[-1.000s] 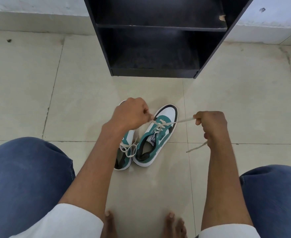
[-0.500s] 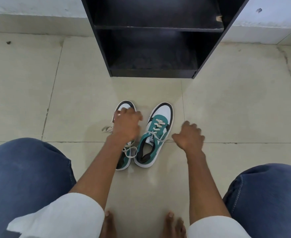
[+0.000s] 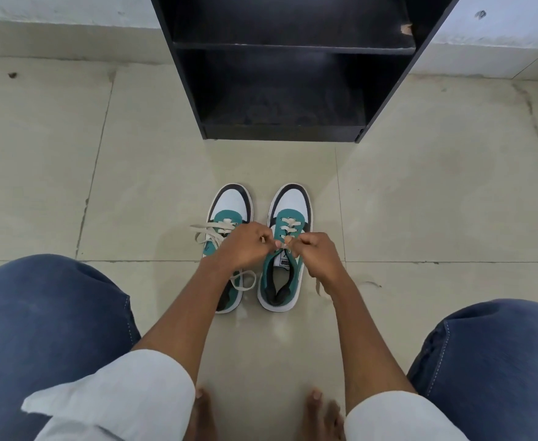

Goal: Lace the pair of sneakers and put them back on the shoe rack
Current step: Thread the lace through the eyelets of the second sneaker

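Observation:
Two teal, white and black sneakers stand side by side on the floor, toes toward the rack. The right sneaker has cream lace crossed through its lower eyelets. My left hand and my right hand meet over its tongue, each pinching a lace end between fingertips. The left sneaker is partly hidden under my left hand; its loose lace trails off to the left and loops near the heel. The black shoe rack stands just beyond, its shelves bare.
Beige floor tiles spread all around the shoes. My knees in blue jeans frame the bottom left and bottom right, with my bare toes between them. A pale wall skirting runs behind the rack.
A second ago I was pulling the right sneaker's lace ends apart. Half a second ago both hands were low beside the shoes. Now they have come together over the right sneaker's tongue, pinching the lace.

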